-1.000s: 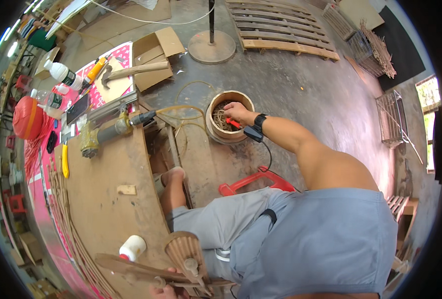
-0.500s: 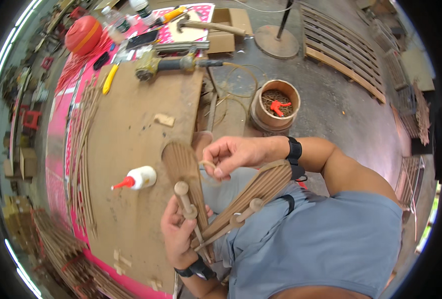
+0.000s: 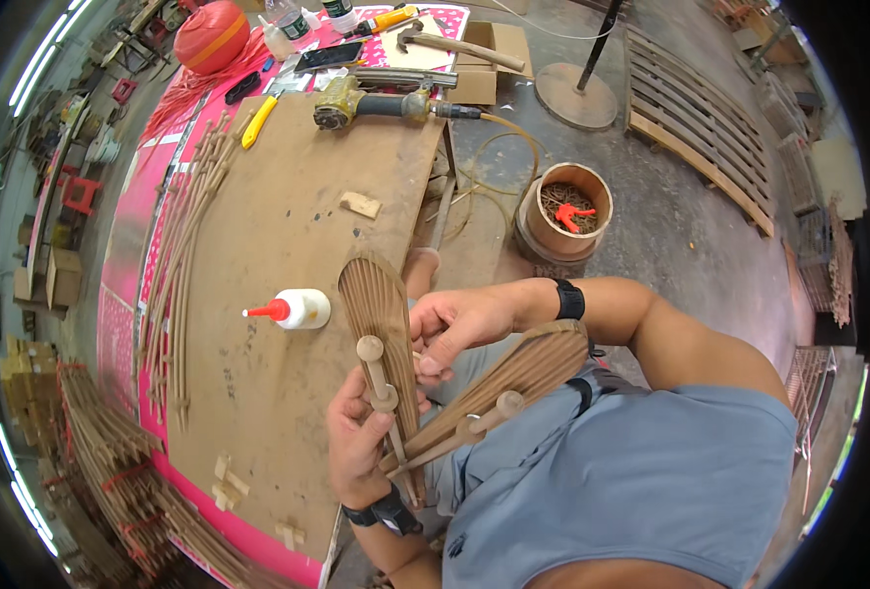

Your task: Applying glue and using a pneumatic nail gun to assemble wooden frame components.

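A V-shaped wooden piece with two ribbed, paddle-like wings rests over my lap. Its left wing (image 3: 371,294) points away from me and its right wing (image 3: 538,358) leans toward my body. A turned peg with round knobs stands out from each wing. My left hand (image 3: 358,432) is closed around the left wing beside its knobbed peg (image 3: 377,373). Behind that wing's right edge, my right hand (image 3: 459,329) pinches a small pale strip (image 3: 417,361), mostly hidden by fingers. Left of the wing, a white glue bottle (image 3: 305,308) with a red tip lies on the board.
On the worktable (image 3: 268,393) lie thin wooden rods (image 3: 184,265), a wood scrap (image 3: 360,204), a yellow cutter (image 3: 259,122), a power tool (image 3: 376,104) and a hammer (image 3: 464,45). A round container (image 3: 594,211) of small brown pieces stands right; rod bundles (image 3: 111,442) lie lower left.
My right hand has come down toward the left wing's edge. The pale loop that showed at its fingertips is now mostly hidden. The view has shifted, and my left hand keeps its grip.
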The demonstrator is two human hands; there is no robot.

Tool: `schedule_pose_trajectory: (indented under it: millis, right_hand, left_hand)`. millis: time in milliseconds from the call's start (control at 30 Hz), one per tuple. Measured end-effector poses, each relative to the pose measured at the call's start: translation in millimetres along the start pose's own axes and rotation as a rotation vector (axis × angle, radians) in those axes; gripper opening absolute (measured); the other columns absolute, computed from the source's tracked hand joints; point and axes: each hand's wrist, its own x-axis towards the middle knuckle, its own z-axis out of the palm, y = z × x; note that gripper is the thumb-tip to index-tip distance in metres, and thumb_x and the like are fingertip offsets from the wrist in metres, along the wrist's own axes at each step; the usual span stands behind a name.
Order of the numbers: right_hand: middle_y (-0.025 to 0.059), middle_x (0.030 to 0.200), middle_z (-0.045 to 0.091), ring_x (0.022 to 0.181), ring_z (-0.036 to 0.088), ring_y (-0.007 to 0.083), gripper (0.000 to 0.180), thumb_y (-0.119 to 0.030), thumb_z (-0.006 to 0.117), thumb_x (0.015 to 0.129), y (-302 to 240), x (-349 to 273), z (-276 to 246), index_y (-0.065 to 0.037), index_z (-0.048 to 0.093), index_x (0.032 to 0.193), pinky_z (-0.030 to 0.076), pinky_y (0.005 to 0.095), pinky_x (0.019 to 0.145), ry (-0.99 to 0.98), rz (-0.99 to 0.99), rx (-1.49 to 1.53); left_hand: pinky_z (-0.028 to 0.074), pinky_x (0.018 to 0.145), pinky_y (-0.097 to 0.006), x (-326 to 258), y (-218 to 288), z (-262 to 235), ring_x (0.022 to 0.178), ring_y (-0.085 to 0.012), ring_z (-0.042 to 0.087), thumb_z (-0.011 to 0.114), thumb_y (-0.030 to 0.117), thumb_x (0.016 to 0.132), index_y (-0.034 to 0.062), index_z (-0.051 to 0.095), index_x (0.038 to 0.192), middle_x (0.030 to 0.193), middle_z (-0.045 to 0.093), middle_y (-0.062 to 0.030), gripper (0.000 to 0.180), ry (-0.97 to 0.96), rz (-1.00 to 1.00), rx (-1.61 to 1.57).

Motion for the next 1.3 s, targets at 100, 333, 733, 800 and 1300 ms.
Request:
schedule_pose_trajectory:
  millis: [100, 333, 733, 800, 1300]
  right_hand:
    - [0.0028, 0.094, 0.071, 0.084, 0.063, 0.0095, 0.015, -0.017, 0.069, 0.100, 0.2, 4.9, 3.9, -0.003, 0.069, 0.106, 0.050, 0.0250, 0.075, 0.016, -0.006, 0.040]
    - [0.0049, 0.096, 0.073, 0.083, 0.064, 0.0098, 0.020, -0.016, 0.071, 0.099, 0.3, 12.9, 1.4, -0.002, 0.068, 0.112, 0.050, 0.0248, 0.074, 0.021, 0.037, -0.025]
    - [0.0089, 0.105, 0.073, 0.103, 0.067, 0.0211, 0.027, -0.013, 0.057, 0.099, 22.4, 25.5, 2.1, 0.003, 0.067, 0.119, 0.050, 0.0381, 0.097, 0.207, -0.237, 0.528]
    - [0.0077, 0.105, 0.072, 0.097, 0.068, 0.0180, 0.029, -0.009, 0.058, 0.102, 19.5, 26.3, 9.0, 0.003, 0.064, 0.127, 0.054, 0.0375, 0.092, 0.323, -0.191, 0.526]
    - [0.0136, 0.144, 0.060, 0.099, 0.065, 0.0086, 0.085, -0.030, 0.094, 0.079, -94.8, 4.4, -7.5, 0.001, 0.051, 0.144, 0.054, 0.0233, 0.079, 0.160, -0.327, -0.294]
  left_hand:
    - [0.065, 0.085, -0.038, 1.5, 4.3, 5.1, 0.096, -0.0246, 0.075, 0.083, 0.034, 0.090, -0.0120, 0.053, 0.135, 0.113, 0.072, -0.0203, 0.071, -0.033, -0.007, -0.020]
    - [0.062, 0.090, -0.040, -8.5, -7.6, -16.0, 0.105, -0.0288, 0.073, 0.082, 0.029, 0.093, -0.0108, 0.055, 0.135, 0.121, 0.070, -0.0223, 0.064, 0.004, 0.056, -0.065]
    - [0.063, 0.090, -0.043, -14.8, -9.0, -14.6, 0.100, -0.0286, 0.074, 0.084, 0.028, 0.090, -0.0091, 0.056, 0.132, 0.117, 0.071, -0.0228, 0.063, 0.044, 0.022, -0.034]
    - [0.064, 0.090, -0.044, -14.0, -8.4, -10.3, 0.100, -0.0297, 0.075, 0.084, 0.026, 0.090, -0.0093, 0.056, 0.132, 0.114, 0.072, -0.0229, 0.061, 0.085, 0.038, -0.049]
    - [0.064, 0.086, -0.045, -10.1, -24.9, -10.8, 0.094, -0.0309, 0.075, 0.081, 0.027, 0.094, -0.0076, 0.057, 0.127, 0.106, 0.073, -0.0235, 0.053, 0.049, 0.041, 0.015]
